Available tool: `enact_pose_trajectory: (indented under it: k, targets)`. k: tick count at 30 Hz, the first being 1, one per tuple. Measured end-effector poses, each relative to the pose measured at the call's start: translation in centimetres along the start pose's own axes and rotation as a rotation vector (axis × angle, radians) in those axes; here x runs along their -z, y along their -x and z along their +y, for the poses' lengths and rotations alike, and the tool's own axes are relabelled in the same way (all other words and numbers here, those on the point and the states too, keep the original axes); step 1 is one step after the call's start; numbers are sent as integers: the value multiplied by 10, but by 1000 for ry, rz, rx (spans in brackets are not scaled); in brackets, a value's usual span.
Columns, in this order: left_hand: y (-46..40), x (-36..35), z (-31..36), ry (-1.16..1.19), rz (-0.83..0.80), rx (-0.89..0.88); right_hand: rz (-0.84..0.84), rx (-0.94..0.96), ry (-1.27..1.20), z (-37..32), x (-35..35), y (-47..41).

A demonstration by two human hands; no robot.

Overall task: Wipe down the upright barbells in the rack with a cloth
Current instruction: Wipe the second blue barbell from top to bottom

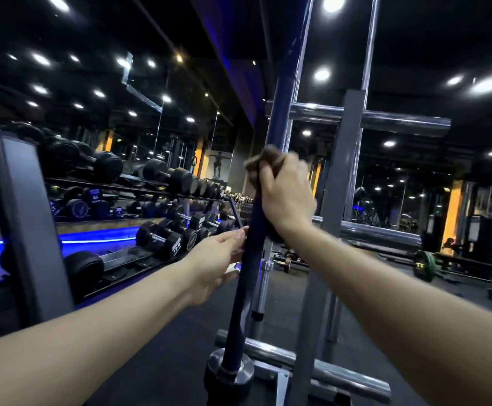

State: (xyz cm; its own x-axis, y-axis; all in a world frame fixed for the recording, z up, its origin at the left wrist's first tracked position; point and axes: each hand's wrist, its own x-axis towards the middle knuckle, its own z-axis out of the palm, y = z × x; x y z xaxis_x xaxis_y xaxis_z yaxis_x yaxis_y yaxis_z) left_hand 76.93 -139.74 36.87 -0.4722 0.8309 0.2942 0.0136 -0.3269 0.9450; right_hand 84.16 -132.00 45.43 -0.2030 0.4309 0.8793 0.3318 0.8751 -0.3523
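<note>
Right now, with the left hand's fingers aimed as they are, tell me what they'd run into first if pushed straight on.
The left hand points right, fingertips already at the dark blue barbell; that shaft comes first. Behind it stands the chrome barbell, though depth is unclear.

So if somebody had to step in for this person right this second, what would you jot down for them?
Right hand: wrapped around the dark blue barbell with the brown cloth bunched under the fingers.
Left hand: lower down, fingers straight, touching the same bar to steady it.
The bar stands upright, slightly tilted, its lower end in the rack's base holder.
Done: cannot tell how much of this bar is already wiped.
Left: run the cloth along the rest of this bar, then do the chrome bars standing behind it in the rack.
</note>
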Motion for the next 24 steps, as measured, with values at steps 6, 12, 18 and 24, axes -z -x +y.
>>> enact_pose_trajectory:
  k: [6, 12, 18, 24]
  targets:
    - [-8, 3, -7, -6, -21, -51, 116, -22, -67, 11, -24, 8]
    - [-10, 3, -17, -8, 12, -45, -24, -75, -11, 40, -41, 76]
    - [-9, 7, -12, 5, -7, -23, 84, -16, -60, 11, -19, 2]
    - [-13, 13, -19, 76, -30, -32, 62, -47, -119, 36, -45, 63]
